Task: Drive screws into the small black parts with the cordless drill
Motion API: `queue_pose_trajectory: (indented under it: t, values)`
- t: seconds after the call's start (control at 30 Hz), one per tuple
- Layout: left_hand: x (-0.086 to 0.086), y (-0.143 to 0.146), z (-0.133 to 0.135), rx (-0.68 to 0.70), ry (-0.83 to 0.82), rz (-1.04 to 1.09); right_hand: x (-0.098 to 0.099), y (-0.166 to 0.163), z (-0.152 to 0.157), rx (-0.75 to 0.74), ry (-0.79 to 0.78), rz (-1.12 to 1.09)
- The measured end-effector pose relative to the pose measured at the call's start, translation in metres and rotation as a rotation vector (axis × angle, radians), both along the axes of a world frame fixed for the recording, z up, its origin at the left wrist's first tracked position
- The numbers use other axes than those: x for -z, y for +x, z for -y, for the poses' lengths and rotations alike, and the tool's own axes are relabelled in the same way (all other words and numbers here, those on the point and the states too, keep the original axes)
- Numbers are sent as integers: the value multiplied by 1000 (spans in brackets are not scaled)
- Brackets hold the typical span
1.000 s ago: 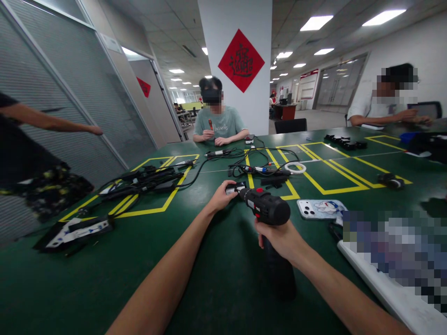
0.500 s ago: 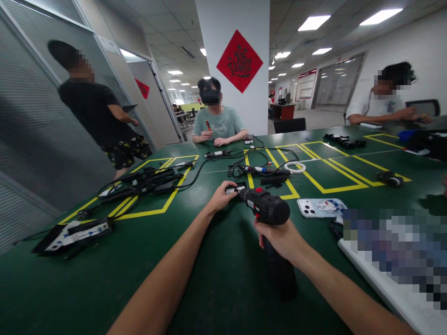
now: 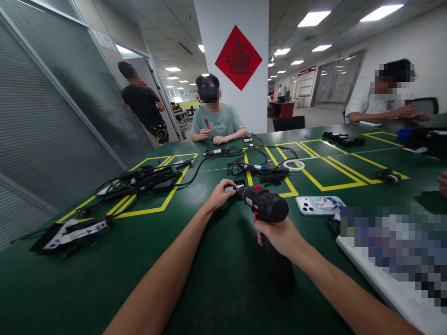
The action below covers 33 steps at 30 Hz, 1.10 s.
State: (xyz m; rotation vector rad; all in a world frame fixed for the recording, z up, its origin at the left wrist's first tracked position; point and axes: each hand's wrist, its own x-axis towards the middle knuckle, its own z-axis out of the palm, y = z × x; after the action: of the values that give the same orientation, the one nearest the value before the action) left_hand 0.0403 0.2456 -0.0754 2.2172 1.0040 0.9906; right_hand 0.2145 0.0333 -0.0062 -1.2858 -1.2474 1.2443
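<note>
My right hand (image 3: 275,232) is wrapped round the grip of a black cordless drill (image 3: 267,204) with red parts. The drill points away and to the left, its tip at a small black-and-white piece (image 3: 230,188) on the green table (image 3: 209,288). My left hand (image 3: 220,194) grips that piece from the left, fingers closed on its edge. Whether the bit touches the piece is too small to tell, and the drill's body partly hides the spot.
Black cables (image 3: 150,179) lie in a heap at the left, near a black-and-white part (image 3: 78,232). A phone (image 3: 319,205) and a white-edged slab (image 3: 363,270) lie at the right. Across the table sits a person (image 3: 218,118); another person (image 3: 377,104) sits at the right.
The person in black at the left has walked away toward the doorway. Both my hands, the drill and the small piece keep nearly the same positions; the view has shifted slightly.
</note>
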Motion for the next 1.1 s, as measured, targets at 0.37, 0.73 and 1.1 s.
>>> queue_pose_trajectory:
  t: [0.37,0.73,1.1]
  values:
    - [-2,1,3,-30,50,-17,-2,0,1,-8,3,1]
    - [-2,1,-1,-53,21,-33,7,-1,-1,13,8,29]
    - [-2,0,2,-43,12,-34,7,-1,-3,32,-1,-5]
